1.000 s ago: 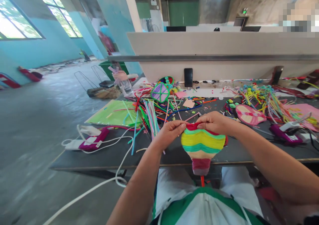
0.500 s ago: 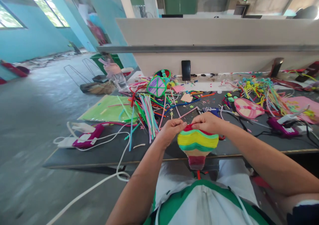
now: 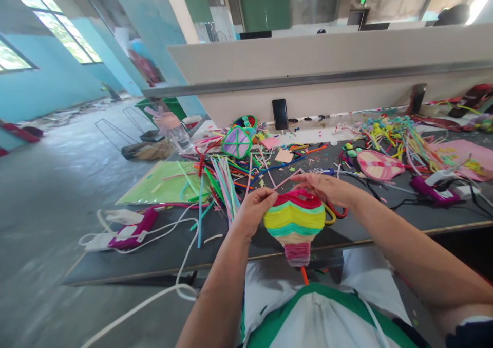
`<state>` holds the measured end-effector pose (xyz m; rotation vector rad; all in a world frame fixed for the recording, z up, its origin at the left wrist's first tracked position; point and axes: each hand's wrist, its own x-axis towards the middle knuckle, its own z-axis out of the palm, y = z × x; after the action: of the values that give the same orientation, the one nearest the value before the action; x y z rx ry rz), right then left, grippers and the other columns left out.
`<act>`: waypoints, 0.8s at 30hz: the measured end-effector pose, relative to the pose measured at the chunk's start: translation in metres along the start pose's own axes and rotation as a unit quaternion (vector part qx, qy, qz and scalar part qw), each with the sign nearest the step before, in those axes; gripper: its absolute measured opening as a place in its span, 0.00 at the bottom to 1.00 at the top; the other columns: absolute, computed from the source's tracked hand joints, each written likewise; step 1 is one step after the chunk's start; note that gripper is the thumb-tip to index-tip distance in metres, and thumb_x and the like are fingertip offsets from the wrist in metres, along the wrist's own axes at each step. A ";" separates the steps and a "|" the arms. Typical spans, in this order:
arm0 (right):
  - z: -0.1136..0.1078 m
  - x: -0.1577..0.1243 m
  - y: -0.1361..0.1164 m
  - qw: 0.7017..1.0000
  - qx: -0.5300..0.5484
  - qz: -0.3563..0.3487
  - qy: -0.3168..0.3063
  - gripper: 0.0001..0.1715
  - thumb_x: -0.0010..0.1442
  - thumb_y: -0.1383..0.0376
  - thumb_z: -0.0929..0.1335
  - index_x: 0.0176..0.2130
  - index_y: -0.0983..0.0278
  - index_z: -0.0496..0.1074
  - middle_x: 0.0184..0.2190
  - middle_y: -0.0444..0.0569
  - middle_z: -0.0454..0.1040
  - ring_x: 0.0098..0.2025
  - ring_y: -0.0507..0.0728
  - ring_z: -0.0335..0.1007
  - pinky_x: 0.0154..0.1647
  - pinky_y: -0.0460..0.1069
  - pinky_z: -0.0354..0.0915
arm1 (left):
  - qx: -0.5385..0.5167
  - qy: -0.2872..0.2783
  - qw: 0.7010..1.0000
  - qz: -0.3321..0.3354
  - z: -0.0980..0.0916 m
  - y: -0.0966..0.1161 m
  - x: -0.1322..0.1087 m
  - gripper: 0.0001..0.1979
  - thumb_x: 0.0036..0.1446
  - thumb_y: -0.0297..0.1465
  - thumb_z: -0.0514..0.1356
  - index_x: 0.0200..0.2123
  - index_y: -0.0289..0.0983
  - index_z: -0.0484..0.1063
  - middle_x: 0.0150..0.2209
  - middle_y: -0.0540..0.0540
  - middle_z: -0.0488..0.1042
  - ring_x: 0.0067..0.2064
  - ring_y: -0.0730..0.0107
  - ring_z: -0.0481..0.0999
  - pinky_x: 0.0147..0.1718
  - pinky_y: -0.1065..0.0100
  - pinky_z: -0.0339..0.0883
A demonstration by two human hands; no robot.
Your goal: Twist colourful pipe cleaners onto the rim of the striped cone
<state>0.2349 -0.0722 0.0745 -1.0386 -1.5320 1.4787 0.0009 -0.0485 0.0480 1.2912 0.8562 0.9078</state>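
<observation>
A striped craft piece shaped like a hot-air balloon (image 3: pixel 295 218) hangs upright in front of me, over the table's near edge. Its bands run red, mint, yellow, teal, beige and dark pink, and an orange stem sticks out below. With thumb and fingers my left hand (image 3: pixel 254 209) pinches its upper left edge. My right hand (image 3: pixel 327 187) is at the top right, its fingers stretched out and partly apart over the red band. Whether those fingertips touch a strand is too small to tell. Red and yellow loops (image 3: pixel 334 212) show beneath the right wrist.
Loose pipe cleaners (image 3: pixel 225 181) and a green sheet (image 3: pixel 154 183) lie to the left. A purple power strip (image 3: pixel 134 230) trails a white cable. A phone (image 3: pixel 280 114) leans against the partition (image 3: pixel 327 98). At right are a pink oval craft piece (image 3: pixel 379 164) and tangled strands (image 3: pixel 404 137).
My right hand has loosened its pinch on the top edge and its fingers have spread. The left hand has shifted to the upper left edge. The view has tilted slightly.
</observation>
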 end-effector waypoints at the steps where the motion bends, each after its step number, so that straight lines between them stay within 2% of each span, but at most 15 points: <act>1: 0.001 -0.004 0.006 0.998 0.063 0.011 -0.002 0.31 0.60 0.45 0.61 0.55 0.60 0.66 0.49 0.53 0.73 0.43 0.55 0.72 0.42 0.49 0.67 | 0.003 0.003 1.000 0.003 0.001 0.000 -0.001 0.15 0.49 0.40 0.65 0.30 0.34 0.71 0.24 0.53 0.69 0.26 0.78 0.65 0.26 0.75 0.59; 3: 0.006 -0.010 0.016 0.990 0.142 0.026 -0.006 0.31 0.56 0.49 0.67 0.55 0.59 0.66 0.50 0.52 0.73 0.46 0.56 0.72 0.45 0.50 0.66 | 0.011 0.012 1.000 0.010 0.002 0.001 -0.002 0.15 0.49 0.41 0.64 0.31 0.34 0.71 0.25 0.53 0.69 0.26 0.77 0.66 0.27 0.74 0.60; 6: 0.019 -0.015 0.023 0.984 0.172 0.039 0.023 0.27 0.49 0.57 0.74 0.48 0.62 0.73 0.44 0.52 0.77 0.42 0.56 0.74 0.44 0.49 0.67 | 0.054 0.021 0.998 0.012 0.002 0.004 -0.004 0.15 0.51 0.41 0.63 0.34 0.35 0.72 0.27 0.51 0.71 0.29 0.74 0.68 0.30 0.73 0.62; 9: 0.029 -0.015 0.024 0.979 0.186 0.059 0.062 0.23 0.46 0.59 0.75 0.42 0.65 0.76 0.37 0.50 0.79 0.37 0.55 0.74 0.40 0.49 0.66 | 0.178 0.000 0.984 0.029 0.001 0.013 -0.008 0.15 0.55 0.41 0.59 0.40 0.37 0.75 0.35 0.46 0.75 0.36 0.67 0.72 0.36 0.68 0.65; 11: 0.032 -0.014 0.024 0.979 0.176 0.056 0.082 0.22 0.46 0.59 0.75 0.41 0.66 0.77 0.35 0.50 0.79 0.35 0.54 0.74 0.39 0.48 0.65 | 0.321 0.013 0.944 0.076 0.001 0.023 -0.013 0.15 0.57 0.40 0.57 0.42 0.40 0.77 0.45 0.43 0.74 0.46 0.59 0.71 0.45 0.61 0.63; 13: 0.033 -0.011 0.024 0.982 0.159 0.045 0.087 0.21 0.47 0.59 0.75 0.41 0.66 0.77 0.34 0.49 0.79 0.34 0.53 0.73 0.38 0.48 0.65 | 0.459 0.073 0.876 0.128 0.002 0.033 -0.018 0.14 0.56 0.40 0.57 0.41 0.44 0.79 0.56 0.43 0.67 0.58 0.48 0.61 0.54 0.53 0.54; 15: 0.034 -0.007 0.025 0.985 0.144 0.033 0.084 0.20 0.47 0.60 0.74 0.41 0.65 0.77 0.35 0.49 0.79 0.34 0.53 0.73 0.38 0.49 0.65 | 0.532 0.107 0.825 0.159 0.005 0.041 -0.019 0.11 0.55 0.39 0.59 0.38 0.45 0.80 0.60 0.46 0.63 0.64 0.42 0.50 0.58 0.48 0.45; 16: 0.034 -0.005 0.026 0.987 0.136 0.028 0.084 0.19 0.48 0.60 0.74 0.40 0.65 0.77 0.35 0.48 0.79 0.34 0.53 0.73 0.38 0.49 0.64 | 0.544 0.093 0.818 0.165 0.006 0.044 -0.018 0.11 0.54 0.39 0.60 0.37 0.45 0.80 0.58 0.45 0.66 0.63 0.42 0.51 0.57 0.48 0.44; 17: 0.035 -0.003 0.025 0.988 0.126 0.025 0.085 0.18 0.48 0.60 0.74 0.40 0.65 0.77 0.34 0.48 0.79 0.34 0.53 0.73 0.38 0.48 0.64 | 0.542 0.062 0.822 0.163 0.006 0.045 -0.016 0.11 0.55 0.38 0.59 0.34 0.43 0.80 0.53 0.44 0.71 0.60 0.44 0.58 0.56 0.50 0.48; 19: 0.037 0.001 0.024 0.990 0.110 0.019 0.088 0.17 0.47 0.61 0.74 0.39 0.64 0.77 0.34 0.47 0.79 0.34 0.53 0.73 0.38 0.48 0.65 | 0.505 -0.017 0.853 0.132 0.006 0.045 -0.009 0.12 0.56 0.38 0.57 0.32 0.40 0.80 0.37 0.43 0.76 0.46 0.55 0.71 0.47 0.58 0.58; 21: 0.039 0.004 0.023 0.990 0.107 0.012 0.087 0.18 0.47 0.62 0.75 0.39 0.64 0.76 0.35 0.47 0.79 0.34 0.53 0.73 0.38 0.48 0.65 | 0.426 -0.062 0.900 0.071 0.005 0.041 -0.001 0.14 0.56 0.39 0.56 0.31 0.37 0.78 0.26 0.48 0.73 0.31 0.67 0.70 0.33 0.67 0.61; 24: 0.039 0.005 0.026 0.988 0.126 0.016 0.090 0.22 0.44 0.62 0.76 0.41 0.63 0.75 0.36 0.46 0.78 0.36 0.53 0.73 0.39 0.48 0.66 | 0.284 -0.068 0.956 -0.005 0.003 0.033 0.009 0.14 0.53 0.41 0.58 0.28 0.35 0.74 0.21 0.52 0.67 0.23 0.75 0.63 0.22 0.73 0.54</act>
<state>0.1985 -0.0821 0.0468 -1.0202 -1.1735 1.5104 0.0048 -0.0401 0.0805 1.8174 1.0546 0.5664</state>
